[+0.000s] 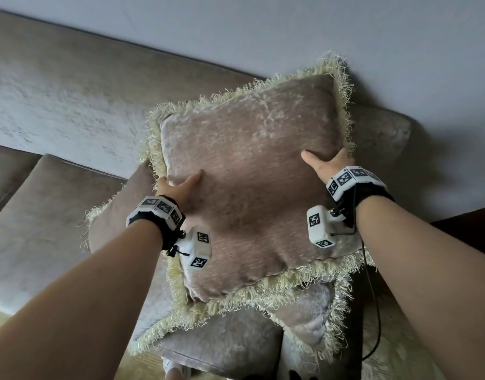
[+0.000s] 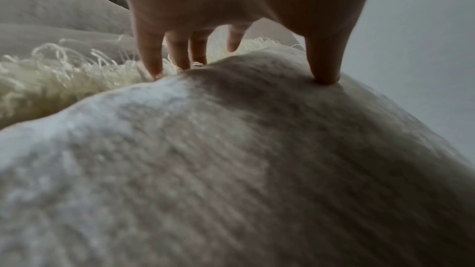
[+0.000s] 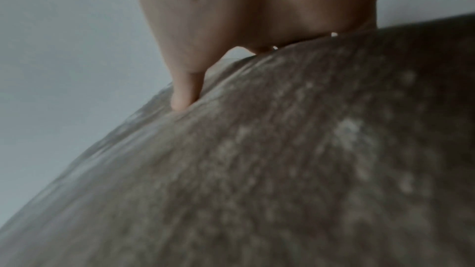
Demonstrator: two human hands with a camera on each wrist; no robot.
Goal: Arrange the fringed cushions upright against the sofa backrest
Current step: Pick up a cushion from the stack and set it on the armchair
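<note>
A beige velvet cushion (image 1: 249,171) with a pale yellow fringe is lifted between both hands, tilted, in front of the sofa backrest (image 1: 71,105). My left hand (image 1: 178,185) grips its left edge, thumb on the front face and fingers (image 2: 151,52) round the fringe behind. My right hand (image 1: 329,165) grips the right edge, thumb (image 3: 185,92) pressed into the front; its fingers are hidden behind. A second fringed cushion (image 1: 309,319) and a third fringed cushion (image 1: 117,220) lie flat beneath it on the seat.
The sofa seat (image 1: 35,231) stretches to the left. A plain beige cushion (image 1: 384,133) stands behind the held one at the right. A grey wall (image 1: 318,28) rises behind the sofa. A black cable (image 1: 375,297) hangs from my right wrist.
</note>
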